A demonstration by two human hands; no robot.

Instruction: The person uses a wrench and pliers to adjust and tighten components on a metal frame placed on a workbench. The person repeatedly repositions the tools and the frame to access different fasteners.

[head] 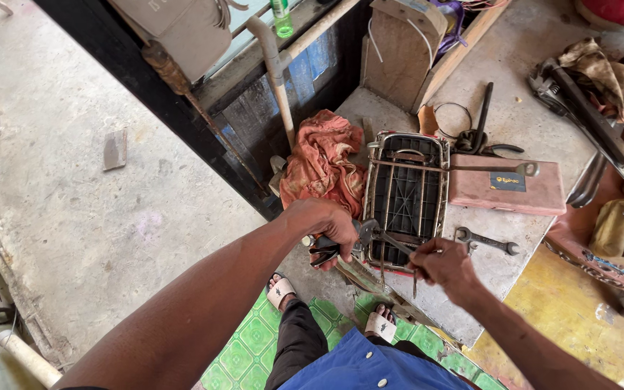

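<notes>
Head view: left hand (330, 225) clamps pliers (341, 245); right hand (438, 263) pinches wire (399, 244); pink case (507, 186) beyond.

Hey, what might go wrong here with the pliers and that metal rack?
The pliers in the left hand could slip off the rack's thin wire and nip the right hand, which pinches close by. The rack overhangs the slab's edge above sandalled feet, so it might drop on them.
</notes>
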